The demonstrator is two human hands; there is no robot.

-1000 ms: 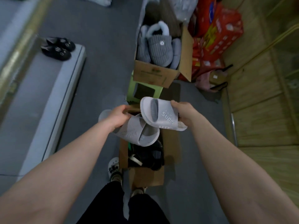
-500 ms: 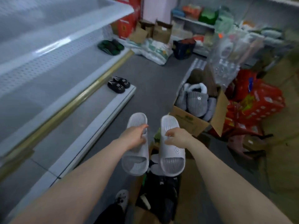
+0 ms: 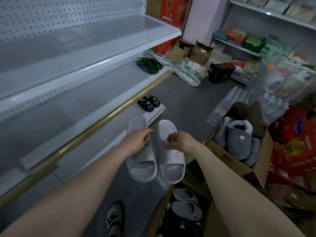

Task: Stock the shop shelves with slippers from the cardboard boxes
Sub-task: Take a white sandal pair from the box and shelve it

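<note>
I hold a pair of light grey slide slippers side by side in mid-air, soles toward the floor. My left hand [image 3: 136, 140] grips the left slipper [image 3: 142, 161] across its strap. My right hand [image 3: 179, 140] pinches the right slipper [image 3: 171, 166] at its strap. They hang just right of the bottom shelf's [image 3: 95, 142] front edge. Below them an open cardboard box [image 3: 159, 212] holds more grey slides [image 3: 186, 205] and dark slippers. A second cardboard box [image 3: 227, 159] at the right holds grey fleece-lined slippers [image 3: 239, 139].
White shop shelving [image 3: 77, 53] runs along the left. Black cat-face slippers [image 3: 149, 103] sit on the bottom shelf, green and black slippers [image 3: 149, 65] on the shelf above. Bottled water packs [image 3: 239, 100], red bags [image 3: 297, 151] and cartons crowd the right and back. My shoe [image 3: 114, 219] is on the grey floor.
The view has lifted from the boxes on the floor to the shelving. The two slippers went from crossed over the box to side by side, raised and closer to the bottom shelf.
</note>
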